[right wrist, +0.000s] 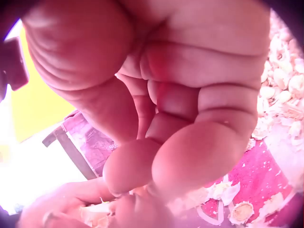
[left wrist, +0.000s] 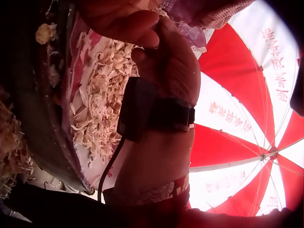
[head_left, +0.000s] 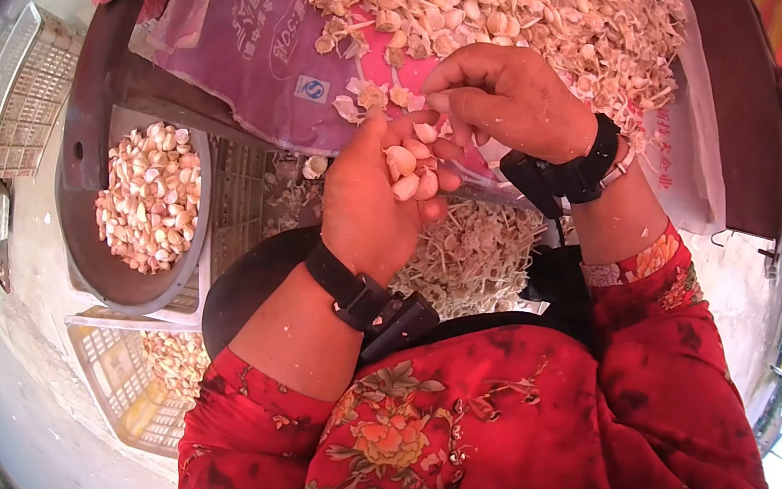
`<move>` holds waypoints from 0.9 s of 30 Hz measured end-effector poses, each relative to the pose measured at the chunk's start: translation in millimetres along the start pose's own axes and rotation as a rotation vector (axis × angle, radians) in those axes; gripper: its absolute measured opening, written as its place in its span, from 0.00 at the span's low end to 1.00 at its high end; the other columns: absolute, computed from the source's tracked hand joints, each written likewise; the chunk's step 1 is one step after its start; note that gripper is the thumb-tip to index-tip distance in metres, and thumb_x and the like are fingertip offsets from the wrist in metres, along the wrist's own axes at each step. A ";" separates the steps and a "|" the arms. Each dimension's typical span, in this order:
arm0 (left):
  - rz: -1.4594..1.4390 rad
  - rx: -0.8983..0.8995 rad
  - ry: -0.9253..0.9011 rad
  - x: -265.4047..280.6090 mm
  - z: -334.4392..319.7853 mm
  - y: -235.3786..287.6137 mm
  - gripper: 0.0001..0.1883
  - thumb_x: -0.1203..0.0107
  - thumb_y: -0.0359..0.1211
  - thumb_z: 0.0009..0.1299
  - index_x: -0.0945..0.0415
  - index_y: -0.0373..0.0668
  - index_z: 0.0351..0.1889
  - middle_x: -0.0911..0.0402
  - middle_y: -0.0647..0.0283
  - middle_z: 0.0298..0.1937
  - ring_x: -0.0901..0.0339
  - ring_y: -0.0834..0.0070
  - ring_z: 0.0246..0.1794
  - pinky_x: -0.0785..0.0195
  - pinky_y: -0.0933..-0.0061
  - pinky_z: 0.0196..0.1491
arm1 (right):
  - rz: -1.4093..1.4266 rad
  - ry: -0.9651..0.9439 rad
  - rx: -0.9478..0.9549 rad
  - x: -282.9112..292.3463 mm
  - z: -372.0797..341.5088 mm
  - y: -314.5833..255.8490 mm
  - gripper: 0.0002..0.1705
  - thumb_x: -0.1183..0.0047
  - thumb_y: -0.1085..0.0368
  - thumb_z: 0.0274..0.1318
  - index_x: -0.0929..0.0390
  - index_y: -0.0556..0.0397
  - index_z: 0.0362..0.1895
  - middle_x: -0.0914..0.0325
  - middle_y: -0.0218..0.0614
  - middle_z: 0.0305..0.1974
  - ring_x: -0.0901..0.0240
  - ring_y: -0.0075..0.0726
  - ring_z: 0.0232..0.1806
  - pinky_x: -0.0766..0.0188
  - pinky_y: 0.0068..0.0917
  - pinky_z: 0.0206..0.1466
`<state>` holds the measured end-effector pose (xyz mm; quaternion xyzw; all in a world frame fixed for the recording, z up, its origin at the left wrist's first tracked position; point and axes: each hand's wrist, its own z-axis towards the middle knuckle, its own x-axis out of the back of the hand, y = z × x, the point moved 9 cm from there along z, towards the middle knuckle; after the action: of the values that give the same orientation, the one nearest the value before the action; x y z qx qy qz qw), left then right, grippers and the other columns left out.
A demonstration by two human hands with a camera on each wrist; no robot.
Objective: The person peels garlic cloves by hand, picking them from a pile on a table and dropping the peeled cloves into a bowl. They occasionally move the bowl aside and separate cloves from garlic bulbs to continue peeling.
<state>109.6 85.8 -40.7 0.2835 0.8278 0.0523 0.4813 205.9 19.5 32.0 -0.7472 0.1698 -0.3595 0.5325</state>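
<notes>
The left hand [head_left: 373, 196] is palm up in the head view, its fingers curled round several peeled-looking garlic cloves [head_left: 409, 168]. Just above and to the right, the right hand [head_left: 523, 102] bends its fingers down beside the left fingertips. In the right wrist view the curled right fingers [right wrist: 190, 156] meet the left hand [right wrist: 61, 204], where pale garlic pieces [right wrist: 97, 213] show; whether the right fingers pinch one is hidden. The left wrist view has the left hand [left wrist: 118, 23] close to the right hand [left wrist: 173, 66]. Root ends and skins [head_left: 373, 95] lie on the purple sack [head_left: 230, 38].
A large heap of garlic and skins [head_left: 547, 15] covers the sack's far part. At left stands a round basin [head_left: 118, 280] of cloves [head_left: 150, 198], with crates [head_left: 114, 370] below and a white crate [head_left: 29, 94] beyond. More skins [head_left: 475, 257] lie below the table edge.
</notes>
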 end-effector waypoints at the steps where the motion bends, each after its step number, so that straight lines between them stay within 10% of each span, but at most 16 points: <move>1: -0.006 -0.013 -0.021 -2.2 0.3 2.5 0.21 0.62 0.49 0.73 0.26 0.42 0.42 0.23 0.62 0.33 0.28 0.74 0.27 0.41 0.76 0.26 | -0.127 0.065 0.079 5.0 6.2 -1.3 0.11 0.48 0.72 0.54 0.23 0.61 0.42 0.22 0.32 0.27 0.25 0.23 0.25 0.29 0.21 0.29; 8: 0.009 0.004 -0.149 -3.9 4.7 0.3 0.16 0.56 0.45 0.72 0.26 0.41 0.38 0.23 0.60 0.32 0.27 0.72 0.28 0.40 0.76 0.23 | -0.888 0.354 0.388 8.5 73.7 1.0 0.14 0.45 0.66 0.48 0.22 0.53 0.42 0.22 0.44 0.34 0.25 0.53 0.38 0.27 0.41 0.43; 12: 0.023 0.000 -0.095 -2.6 4.7 1.6 0.12 0.52 0.42 0.70 0.29 0.43 0.34 0.25 0.63 0.29 0.28 0.74 0.26 0.40 0.76 0.25 | -1.090 0.216 0.234 -6.7 97.4 7.5 0.11 0.45 0.66 0.47 0.23 0.54 0.37 0.22 0.45 0.34 0.25 0.55 0.37 0.28 0.43 0.42; 15: 0.053 -0.024 -0.040 2.1 7.6 3.3 0.11 0.52 0.41 0.70 0.29 0.43 0.34 0.25 0.63 0.29 0.28 0.74 0.27 0.40 0.77 0.24 | -0.882 0.233 0.352 8.0 97.9 16.7 0.08 0.45 0.65 0.50 0.23 0.54 0.35 0.21 0.41 0.29 0.23 0.46 0.30 0.27 0.37 0.33; 19: 0.050 -0.060 0.009 6.5 6.2 8.7 0.12 0.54 0.41 0.72 0.29 0.43 0.36 0.25 0.62 0.29 0.27 0.74 0.28 0.39 0.77 0.23 | -0.011 0.050 -0.079 14.7 53.4 23.5 0.09 0.42 0.64 0.55 0.23 0.57 0.36 0.23 0.30 0.25 0.29 0.18 0.22 0.34 0.18 0.25; 27: 0.195 0.051 -0.058 3.2 11.8 -13.8 0.12 0.53 0.40 0.71 0.27 0.43 0.35 0.25 0.66 0.26 0.29 0.78 0.22 0.42 0.80 0.20 | 0.085 -0.125 -0.143 -18.9 -37.0 22.2 0.06 0.45 0.69 0.56 0.24 0.58 0.37 0.22 0.30 0.28 0.29 0.19 0.24 0.33 0.18 0.26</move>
<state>112.4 73.7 -54.4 0.3764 0.7830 0.0696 0.4903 169.2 -1.8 11.3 -0.7964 0.1930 -0.2763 0.5022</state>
